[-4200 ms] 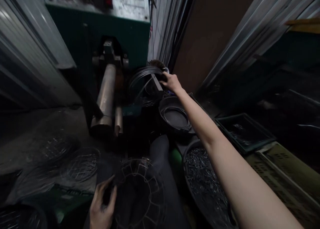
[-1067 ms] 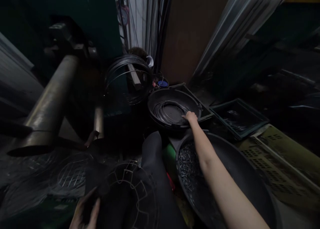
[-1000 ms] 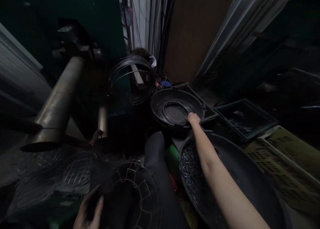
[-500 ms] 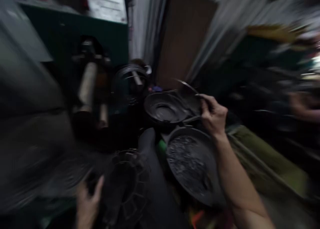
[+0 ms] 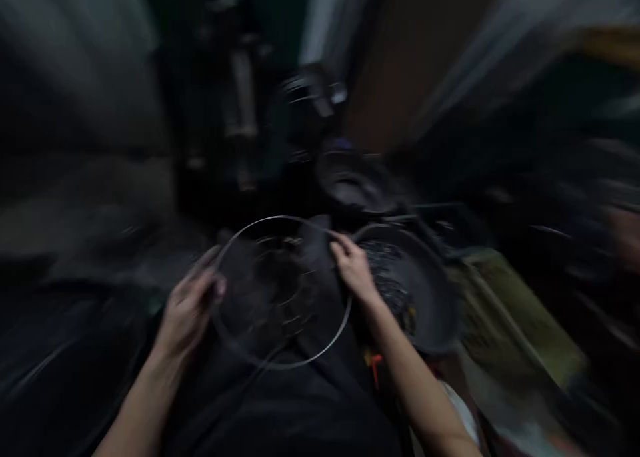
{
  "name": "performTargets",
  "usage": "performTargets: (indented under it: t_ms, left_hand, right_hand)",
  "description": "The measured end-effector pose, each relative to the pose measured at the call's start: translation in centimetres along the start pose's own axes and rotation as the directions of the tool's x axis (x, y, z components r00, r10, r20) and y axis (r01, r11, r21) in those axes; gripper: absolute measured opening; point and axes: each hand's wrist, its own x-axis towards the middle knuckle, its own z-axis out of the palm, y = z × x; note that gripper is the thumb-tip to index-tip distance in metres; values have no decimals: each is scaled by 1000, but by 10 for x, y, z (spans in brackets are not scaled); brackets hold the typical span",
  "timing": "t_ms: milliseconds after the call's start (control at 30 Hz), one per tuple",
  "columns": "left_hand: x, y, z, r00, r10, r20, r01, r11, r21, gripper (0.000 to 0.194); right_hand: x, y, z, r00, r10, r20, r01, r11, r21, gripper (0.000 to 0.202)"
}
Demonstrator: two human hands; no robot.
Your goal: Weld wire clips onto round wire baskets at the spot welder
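Note:
A thin metal ring [image 5: 320, 355] is held up in front of my lap by both hands. My left hand [image 5: 193, 304] grips its left side, fingers closed round the wire. My right hand [image 5: 351, 265] pinches the upper right of the ring. Seen through the ring is a dark round part with segmented edges [image 5: 287, 284], blurred, near my legs. Just right of my right hand stands a round pan [image 5: 430, 297] with many small dark metal pieces [image 5: 387, 274] in it.
Behind the pan is a second dark round pan [image 5: 353, 180]. A yellow-green box or board [image 5: 520, 317] lies at the right. Dark machinery with a pale handle [image 5: 244, 90] stands at the back. Part of another person [image 5: 625, 234] shows at the right edge.
My right hand has come down and left from over the pans with the ring. My left hand has risen and closed on the ring's left side. The view has shifted.

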Motion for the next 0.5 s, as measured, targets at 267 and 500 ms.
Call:
performTargets:
  t_ms: [267,500]
  left_hand:
    - [27,-63,-55,994,100,-35,-38,647,761,37]
    - [29,-76,-47,994,53,94,-108,479,871,39]
  right_hand:
    - [25,59,66,995,43,92,-8,937,-350,47]
    - [17,80,64,991,103,82,-67,931,-358,49]
